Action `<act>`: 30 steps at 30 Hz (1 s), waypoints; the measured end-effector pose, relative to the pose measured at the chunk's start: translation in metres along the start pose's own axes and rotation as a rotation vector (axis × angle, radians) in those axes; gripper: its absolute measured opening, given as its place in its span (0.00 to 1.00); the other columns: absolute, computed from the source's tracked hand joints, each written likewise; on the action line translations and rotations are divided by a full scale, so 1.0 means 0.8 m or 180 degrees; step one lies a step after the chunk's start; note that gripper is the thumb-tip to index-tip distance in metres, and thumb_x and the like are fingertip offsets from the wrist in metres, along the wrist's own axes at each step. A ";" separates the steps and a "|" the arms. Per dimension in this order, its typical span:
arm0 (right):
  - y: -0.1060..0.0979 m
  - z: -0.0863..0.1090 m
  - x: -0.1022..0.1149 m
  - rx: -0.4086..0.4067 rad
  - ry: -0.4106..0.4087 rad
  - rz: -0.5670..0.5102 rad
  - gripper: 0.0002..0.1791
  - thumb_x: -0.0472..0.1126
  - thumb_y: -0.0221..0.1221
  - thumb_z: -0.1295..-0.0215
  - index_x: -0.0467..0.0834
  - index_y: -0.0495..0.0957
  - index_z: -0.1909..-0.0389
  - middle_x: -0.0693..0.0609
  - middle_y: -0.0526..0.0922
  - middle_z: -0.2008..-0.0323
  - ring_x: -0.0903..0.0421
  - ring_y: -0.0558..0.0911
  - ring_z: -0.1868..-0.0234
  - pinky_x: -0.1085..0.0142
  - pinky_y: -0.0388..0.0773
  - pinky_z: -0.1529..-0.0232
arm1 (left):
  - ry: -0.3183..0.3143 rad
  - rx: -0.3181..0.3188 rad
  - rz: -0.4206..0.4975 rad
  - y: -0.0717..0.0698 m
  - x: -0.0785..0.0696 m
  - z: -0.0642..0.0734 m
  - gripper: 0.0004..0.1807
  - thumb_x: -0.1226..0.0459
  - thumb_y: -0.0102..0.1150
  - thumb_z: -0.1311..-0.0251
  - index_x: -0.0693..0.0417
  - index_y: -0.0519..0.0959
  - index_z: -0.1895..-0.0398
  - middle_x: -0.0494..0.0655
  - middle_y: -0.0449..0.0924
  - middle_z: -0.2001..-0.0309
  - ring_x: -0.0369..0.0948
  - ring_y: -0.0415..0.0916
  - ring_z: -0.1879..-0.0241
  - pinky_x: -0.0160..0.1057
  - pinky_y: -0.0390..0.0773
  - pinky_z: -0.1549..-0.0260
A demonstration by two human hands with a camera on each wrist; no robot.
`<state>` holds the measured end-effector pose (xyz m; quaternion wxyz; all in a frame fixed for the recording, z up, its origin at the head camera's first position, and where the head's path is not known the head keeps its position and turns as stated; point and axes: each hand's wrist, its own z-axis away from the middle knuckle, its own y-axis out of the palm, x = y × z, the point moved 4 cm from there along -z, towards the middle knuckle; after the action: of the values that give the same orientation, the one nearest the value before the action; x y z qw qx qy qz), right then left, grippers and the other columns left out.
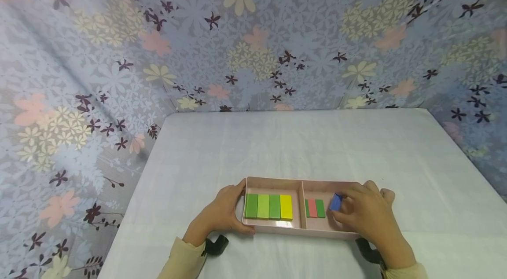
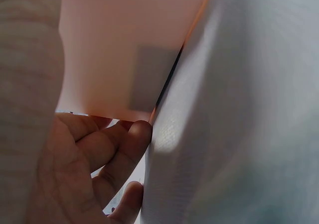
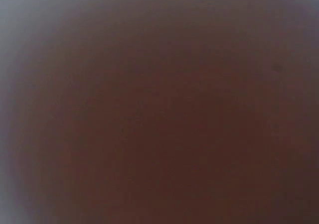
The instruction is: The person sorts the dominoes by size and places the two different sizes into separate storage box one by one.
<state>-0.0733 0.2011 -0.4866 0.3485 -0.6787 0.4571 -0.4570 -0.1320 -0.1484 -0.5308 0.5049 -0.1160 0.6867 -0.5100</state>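
Note:
A shallow pink two-compartment box (image 1: 298,208) lies on the table in the head view. My left hand (image 1: 223,211) grips its left end, thumb along the front corner and fingers at the left wall; in the left wrist view, curled fingers (image 2: 122,154) touch the pink box wall (image 2: 109,50). My right hand (image 1: 366,211) pinches a tilted blue block (image 1: 335,202) between thumb and fingers over the right compartment. Beside it stand a pink block (image 1: 312,208) and green blocks (image 1: 320,208). Dark blur fills the right wrist view.
In the left compartment stands a row of green blocks (image 1: 251,206) with a yellow block (image 1: 286,207) at its right end. A white cloth (image 1: 293,142) covers the table. Flower-patterned fabric (image 1: 253,41) hangs behind and at the sides.

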 end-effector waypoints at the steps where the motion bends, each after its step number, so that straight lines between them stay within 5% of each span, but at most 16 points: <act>1: 0.000 -0.001 0.000 0.0030 -0.0029 0.0017 0.27 0.51 0.81 0.68 0.49 0.87 0.62 0.51 0.87 0.59 0.54 0.67 0.65 0.47 0.51 0.62 | -0.0015 -0.0001 0.0006 0.000 -0.001 0.000 0.76 0.37 0.81 0.69 0.59 0.48 0.19 0.50 0.68 0.29 0.52 0.62 0.30 0.55 0.60 0.28; 17: 0.014 -0.011 0.003 0.0659 -0.0229 0.0011 0.27 0.51 0.81 0.66 0.52 0.87 0.58 0.53 0.86 0.53 0.53 0.71 0.57 0.48 0.54 0.61 | 0.0071 -0.0034 -0.0021 0.000 -0.002 -0.003 0.74 0.37 0.81 0.69 0.54 0.50 0.20 0.45 0.72 0.33 0.47 0.67 0.35 0.53 0.63 0.30; 30: 0.016 -0.015 0.004 0.0764 -0.0306 0.0117 0.25 0.50 0.77 0.65 0.54 0.88 0.58 0.56 0.86 0.54 0.52 0.72 0.54 0.48 0.56 0.61 | 0.0008 0.0005 -0.0001 -0.001 -0.005 -0.005 0.71 0.37 0.81 0.69 0.50 0.51 0.21 0.43 0.72 0.34 0.46 0.67 0.37 0.52 0.63 0.30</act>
<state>-0.0883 0.1926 -0.4931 0.4571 -0.6448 0.3943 -0.4689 -0.1339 -0.1438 -0.5281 0.5041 -0.1151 0.6868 -0.5108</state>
